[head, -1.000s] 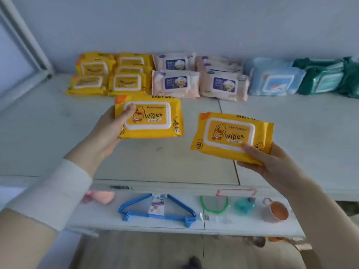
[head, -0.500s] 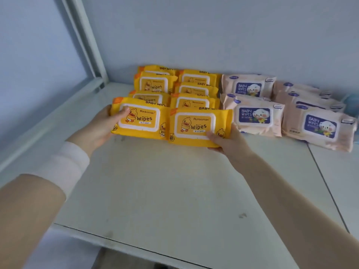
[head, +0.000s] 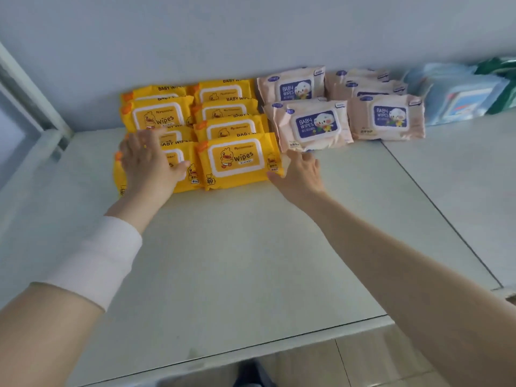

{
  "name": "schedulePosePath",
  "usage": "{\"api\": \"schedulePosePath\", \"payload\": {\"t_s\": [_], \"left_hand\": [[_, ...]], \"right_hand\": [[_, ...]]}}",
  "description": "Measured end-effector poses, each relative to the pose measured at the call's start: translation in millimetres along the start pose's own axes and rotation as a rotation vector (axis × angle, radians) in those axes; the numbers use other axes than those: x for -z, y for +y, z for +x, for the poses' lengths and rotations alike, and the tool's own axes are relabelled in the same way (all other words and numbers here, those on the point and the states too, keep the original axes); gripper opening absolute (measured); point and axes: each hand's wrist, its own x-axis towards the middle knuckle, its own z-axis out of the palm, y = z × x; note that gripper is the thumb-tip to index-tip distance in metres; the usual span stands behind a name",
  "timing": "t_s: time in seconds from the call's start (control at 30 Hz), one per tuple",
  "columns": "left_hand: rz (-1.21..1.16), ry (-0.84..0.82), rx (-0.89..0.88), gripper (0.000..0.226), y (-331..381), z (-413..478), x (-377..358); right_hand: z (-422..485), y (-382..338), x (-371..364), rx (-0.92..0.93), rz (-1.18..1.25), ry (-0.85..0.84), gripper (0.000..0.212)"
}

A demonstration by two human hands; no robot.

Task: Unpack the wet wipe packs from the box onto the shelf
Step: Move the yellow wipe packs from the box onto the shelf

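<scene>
Two yellow duck wipe packs lie at the front of the yellow rows on the white shelf (head: pixel 251 261). My left hand (head: pixel 148 163) rests flat, fingers spread, on top of the front left yellow pack (head: pixel 184 180). My right hand (head: pixel 300 177) is open beside the front right yellow pack (head: pixel 240 162), with its thumb touching the pack's lower right corner. Behind them stand several more yellow packs (head: pixel 157 115) in two rows. The box is not in view.
Pink baby wipe packs (head: pixel 315 125) sit right of the yellow ones, then a blue pack (head: pixel 458 99) and green packs (head: pixel 502 79) at the far right. A wall runs behind. A white frame post (head: pixel 30 96) stands at the left. The shelf's front edge is near me.
Both hands carried the two yellow packs forward and set them down at the front of the yellow rows. The grips have loosened; the left palm now lies flat on its pack.
</scene>
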Motion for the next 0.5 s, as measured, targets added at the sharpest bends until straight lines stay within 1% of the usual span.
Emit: {"api": "schedulePosePath", "payload": {"t_s": [0.03, 0.07, 0.13, 0.2, 0.3, 0.37, 0.43, 0.5], "left_hand": [[0.079, -0.089, -0.148, 0.058, 24, -3, 0], [0.118, -0.178, -0.248, 0.049, 51, -8, 0], [0.148, -0.294, -0.37, 0.039, 115, -25, -2], [0.223, -0.369, -0.526, 0.04, 189, -49, -6], [0.352, -0.585, -0.765, 0.049, 311, -101, -19], [0.352, -0.733, -0.876, 0.053, 393, -144, -32], [0.315, -0.877, -0.941, 0.053, 465, -193, -47], [0.313, -0.97, -1.02, 0.052, 526, -239, -69]], "right_hand": [[-8, 10, 13, 0.008, -0.072, -0.015, 0.066], [-16, 23, 28, 0.018, -0.152, -0.032, 0.065], [-37, 58, 67, 0.029, -0.303, -0.059, 0.062], [-62, 104, 110, 0.02, -0.419, -0.076, 0.061], [-110, 186, 182, -0.065, -0.543, -0.111, 0.058], [-147, 245, 226, -0.173, -0.606, -0.171, 0.058], [-185, 306, 262, -0.3, -0.627, -0.261, 0.059], [-223, 363, 293, -0.426, -0.617, -0.289, 0.061]]}}
